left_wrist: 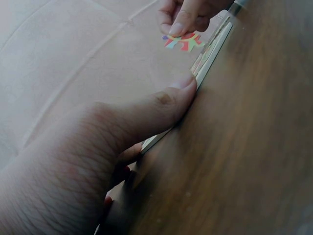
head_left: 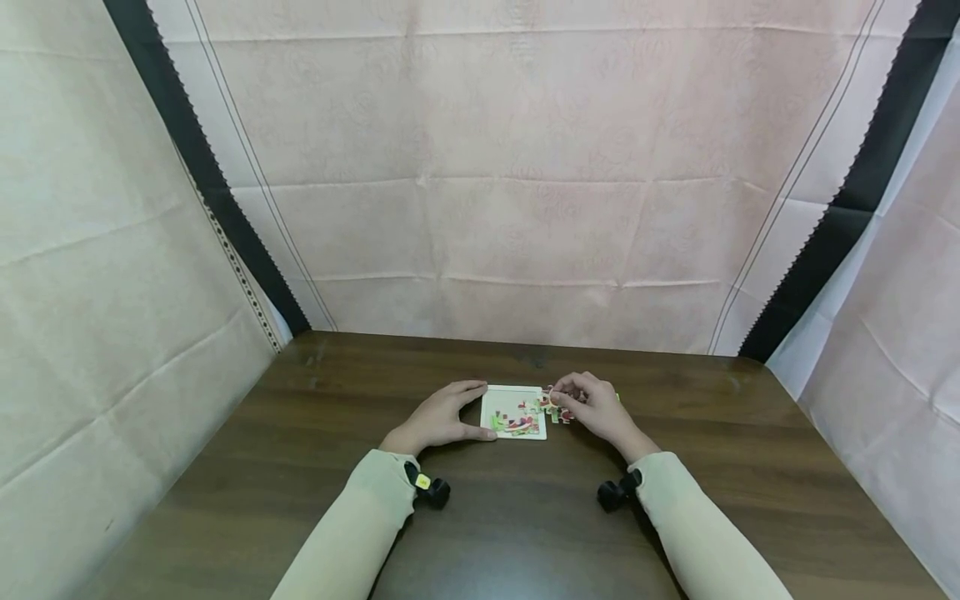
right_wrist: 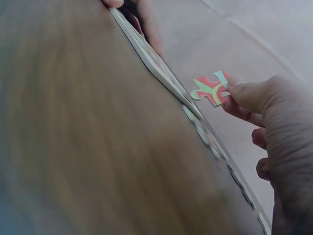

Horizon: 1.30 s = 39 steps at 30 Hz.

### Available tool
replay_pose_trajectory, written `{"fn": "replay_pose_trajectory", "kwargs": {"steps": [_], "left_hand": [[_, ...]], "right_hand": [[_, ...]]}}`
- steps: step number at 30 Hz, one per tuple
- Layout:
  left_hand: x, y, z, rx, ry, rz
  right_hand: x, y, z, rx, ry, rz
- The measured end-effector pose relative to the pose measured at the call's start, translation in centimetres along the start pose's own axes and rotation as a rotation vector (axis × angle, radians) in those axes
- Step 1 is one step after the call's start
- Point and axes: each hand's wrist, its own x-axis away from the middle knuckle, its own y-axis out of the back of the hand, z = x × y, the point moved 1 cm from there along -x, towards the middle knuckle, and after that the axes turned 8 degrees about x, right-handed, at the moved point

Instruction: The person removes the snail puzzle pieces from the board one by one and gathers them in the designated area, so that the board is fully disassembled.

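A white puzzle tray (head_left: pixel 512 393) lies on the table, with colourful pieces set in its lower part. My left hand (head_left: pixel 441 417) spans the tray's left side, thumb at the near corner and fingers at the far one; in the left wrist view its thumb presses the tray edge (left_wrist: pixel 213 57). Between thumb and fingers, my right hand (head_left: pixel 596 408) pinches a red, yellow and light-blue jigsaw piece (right_wrist: pixel 211 90), raised above the table to the right of the tray. Other loose pieces (head_left: pixel 557 414) lie beneath that hand, partly hidden by it.
The brown wooden table (head_left: pixel 480 517) extends around the tray. Pale creased cloth (head_left: pixel 480 208) hangs behind its far edge and at both sides, with dark strips at the left and right corners.
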Motion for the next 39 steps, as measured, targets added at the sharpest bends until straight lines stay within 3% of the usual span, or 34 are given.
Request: {"fn": "replay_pose_trajectory", "kwargs": {"steps": [9,20,39], "left_hand": [[0.0,0.0,-0.1,-0.003,0.011,0.002],[0.1,0.1,-0.3,0.006,0.009,0.002],[-0.1,0.0,0.0,-0.007,0.006,0.003]], "right_hand": [[1.6,2.2,-1.8,0.074,-0.027,-0.062],[3.1,3.6,-3.1,0.120,-0.028,-0.076],[3.2,3.9,-2.9,0.213,0.018,0.036]]}}
